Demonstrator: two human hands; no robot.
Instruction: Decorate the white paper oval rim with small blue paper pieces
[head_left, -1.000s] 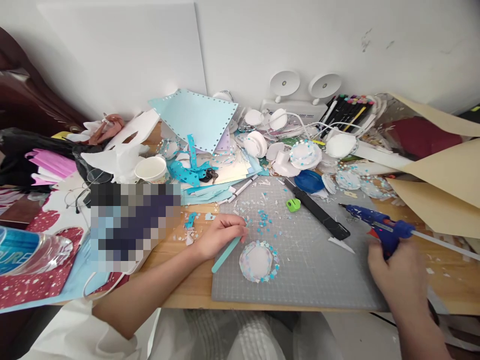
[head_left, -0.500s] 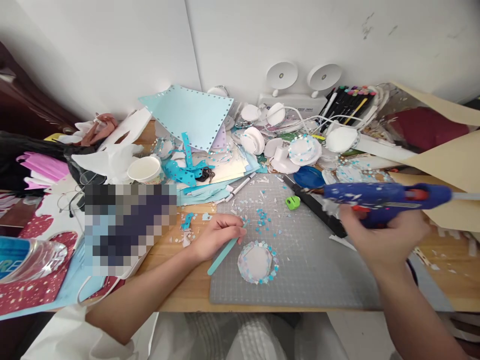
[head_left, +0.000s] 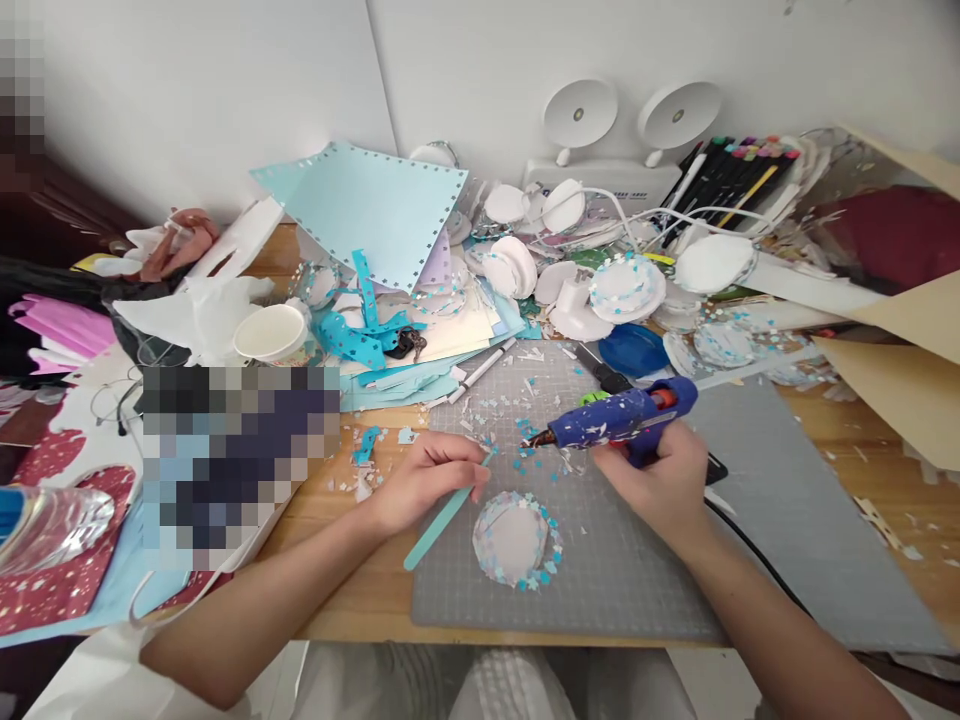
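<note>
My left hand (head_left: 435, 480) pinches a flat turquoise stick (head_left: 439, 528) whose free end slants down toward me. My right hand (head_left: 660, 485) is wrapped round the grip of a blue hot glue gun (head_left: 611, 420), spotted with white; a glue stick pokes out of its back. The gun's nozzle points left, toward the fingertips of my left hand, and stays apart from them. Below and between the hands, a round white disc (head_left: 511, 538) edged with blue and pale paper flowers lies on the grey cutting mat (head_left: 615, 590).
Loose blue confetti (head_left: 529, 460) dots the mat. Behind it are a white pen (head_left: 480, 372), a blue lid (head_left: 634, 350) and several white discs (head_left: 628, 285). A paper cup (head_left: 270, 332) stands at the left, and black markers (head_left: 724, 190) at the back right. A black cable (head_left: 765, 550) runs beside my right forearm.
My right hand has brought the glue gun left and down over the mat, close to my left hand. The left hand keeps its pinch on the stick. The view has shifted slightly.
</note>
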